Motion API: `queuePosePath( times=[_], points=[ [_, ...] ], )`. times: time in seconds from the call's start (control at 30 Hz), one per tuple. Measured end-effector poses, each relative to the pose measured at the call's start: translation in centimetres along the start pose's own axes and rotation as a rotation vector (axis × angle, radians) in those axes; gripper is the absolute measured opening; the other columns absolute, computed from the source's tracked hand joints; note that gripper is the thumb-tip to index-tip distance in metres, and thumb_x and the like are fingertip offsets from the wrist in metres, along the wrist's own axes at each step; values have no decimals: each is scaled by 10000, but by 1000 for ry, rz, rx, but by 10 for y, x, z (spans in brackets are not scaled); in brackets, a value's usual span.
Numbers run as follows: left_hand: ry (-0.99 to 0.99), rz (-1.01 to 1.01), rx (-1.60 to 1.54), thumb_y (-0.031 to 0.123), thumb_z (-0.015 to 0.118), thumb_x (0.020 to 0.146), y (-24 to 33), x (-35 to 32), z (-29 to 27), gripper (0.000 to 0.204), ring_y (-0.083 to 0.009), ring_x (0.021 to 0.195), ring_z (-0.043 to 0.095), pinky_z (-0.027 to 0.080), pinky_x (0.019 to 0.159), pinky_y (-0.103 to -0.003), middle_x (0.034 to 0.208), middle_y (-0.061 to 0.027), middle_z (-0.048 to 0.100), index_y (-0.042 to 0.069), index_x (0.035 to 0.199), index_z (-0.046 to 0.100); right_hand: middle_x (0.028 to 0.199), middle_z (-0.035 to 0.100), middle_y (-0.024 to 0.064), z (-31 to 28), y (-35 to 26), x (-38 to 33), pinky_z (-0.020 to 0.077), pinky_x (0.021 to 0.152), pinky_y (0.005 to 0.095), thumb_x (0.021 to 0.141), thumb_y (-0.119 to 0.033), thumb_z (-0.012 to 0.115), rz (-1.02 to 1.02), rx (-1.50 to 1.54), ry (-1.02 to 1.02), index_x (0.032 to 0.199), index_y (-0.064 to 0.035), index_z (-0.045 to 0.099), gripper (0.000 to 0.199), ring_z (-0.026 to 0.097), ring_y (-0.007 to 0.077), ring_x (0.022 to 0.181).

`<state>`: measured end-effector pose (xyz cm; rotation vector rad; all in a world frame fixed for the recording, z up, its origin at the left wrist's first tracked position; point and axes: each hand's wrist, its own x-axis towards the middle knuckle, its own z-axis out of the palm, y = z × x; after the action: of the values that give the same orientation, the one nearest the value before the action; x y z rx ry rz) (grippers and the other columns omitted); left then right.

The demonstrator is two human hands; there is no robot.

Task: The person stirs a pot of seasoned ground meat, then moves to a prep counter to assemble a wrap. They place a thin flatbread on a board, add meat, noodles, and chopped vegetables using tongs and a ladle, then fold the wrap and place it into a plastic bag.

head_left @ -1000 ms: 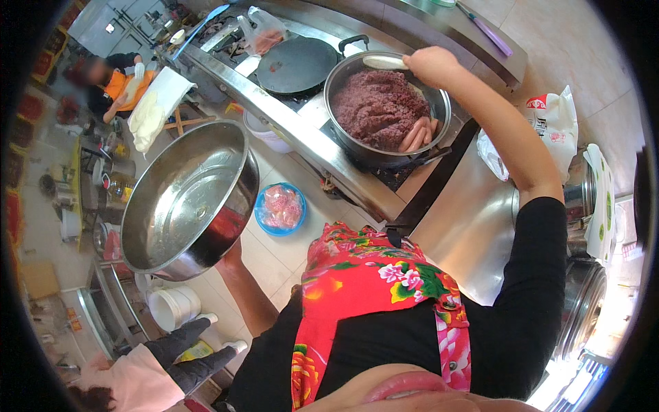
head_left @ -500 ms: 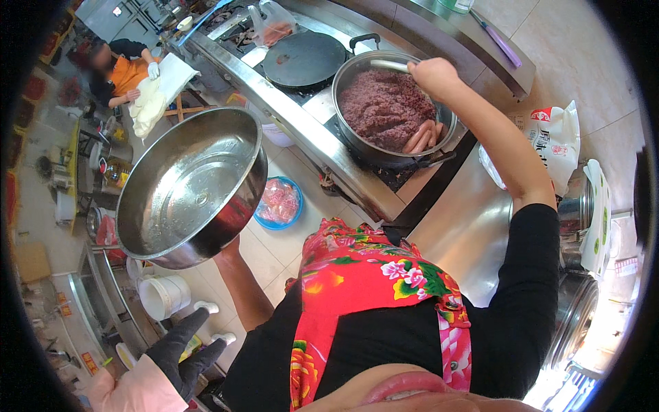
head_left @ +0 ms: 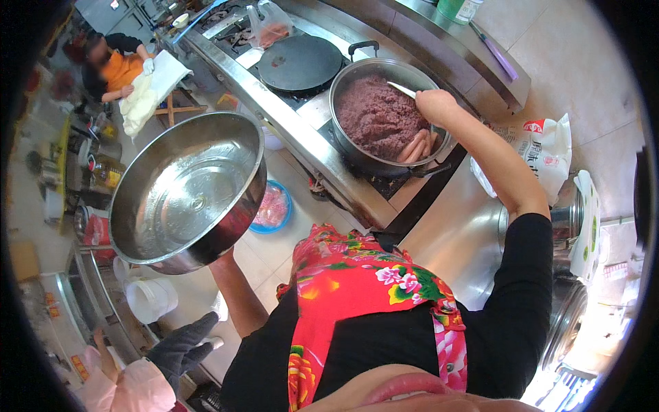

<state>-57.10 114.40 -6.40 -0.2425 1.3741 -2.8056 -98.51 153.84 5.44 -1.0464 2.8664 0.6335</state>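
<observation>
My left hand is under a large, deep steel basin, holding it up tilted. Most of its fingers are behind the basin's wall. The basin's inside is wet and shiny, with thin residue. My right hand is closed around a narrow white utensil over a big two-handled pot; its exact kind does not show. A mound of purple cooked rice fills the pot. Several sausages lie against the pot's near right side, below my right hand.
A flat black griddle stands left of the pot on the steel stove. A blue bowl and a white bucket stand below. One co-worker handles dough at far left; another is lower left. A white bag lies right.
My right hand has moved slightly right and down, and the white utensil now points left over the rice rather than along the rim. The basin sits slightly further left in view.
</observation>
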Motion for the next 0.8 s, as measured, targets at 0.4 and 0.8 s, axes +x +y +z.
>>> queuePosePath(
  times=[0.4,0.8],
  points=[
    [84,290,505,58,667,879,-10,1,3,210,-200,965,659,543,904,-366,1048,-122,677,13,1078,617,979,709,235,-7,-32,47,522,871,510,1016,-331,393,-68,126,104,947,-7,738,478,682,406,940],
    [-68,390,950,160,680,913,6,-42,-5,375,-276,1208,580,407,1110,-456,1292,-157,615,-17,1227,576,835,734,166,-7,-25,38,577,736,441,847,-143,594,-59,-45,87,848,-48,755,187,722,346,808]
  ],
)
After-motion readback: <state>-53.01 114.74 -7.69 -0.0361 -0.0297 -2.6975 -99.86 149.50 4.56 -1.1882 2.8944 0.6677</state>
